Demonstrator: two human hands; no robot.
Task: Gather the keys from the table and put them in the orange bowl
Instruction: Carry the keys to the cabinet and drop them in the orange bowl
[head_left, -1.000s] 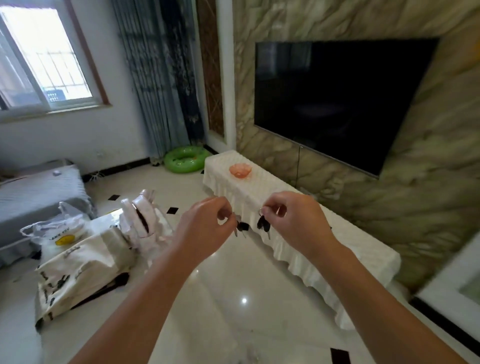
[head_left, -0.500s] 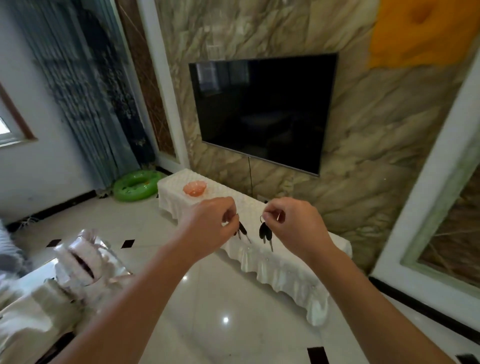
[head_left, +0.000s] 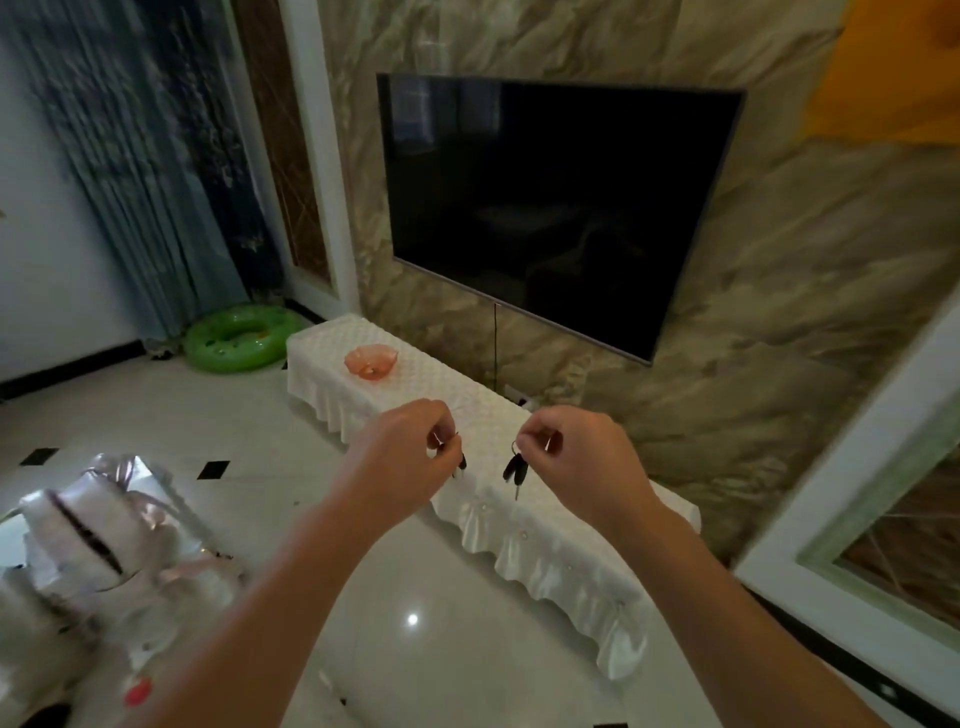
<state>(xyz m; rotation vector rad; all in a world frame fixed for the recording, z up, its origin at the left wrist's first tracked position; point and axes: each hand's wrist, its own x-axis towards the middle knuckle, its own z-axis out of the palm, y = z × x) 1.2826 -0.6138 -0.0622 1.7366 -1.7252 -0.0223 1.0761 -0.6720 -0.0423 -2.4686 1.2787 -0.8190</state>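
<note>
Orange bowl (head_left: 371, 361) sits on white-covered table (head_left: 561, 551), far left end, well apart from hands. L hand (head_left: 410, 457) fingers curled, pinching dark keys (head_left: 460, 464), mostly hidden behind fingers. R hand (head_left: 576, 457) pinching ring of black-headed key bunch (head_left: 515, 470), hanging free above table. TV (head_left: 550, 208) on wall behind.

Black-headed keys (head_left: 515, 470), orange bowl (head_left: 371, 361), white quilted table cover (head_left: 467, 415), green swim ring (head_left: 240, 338).
</note>
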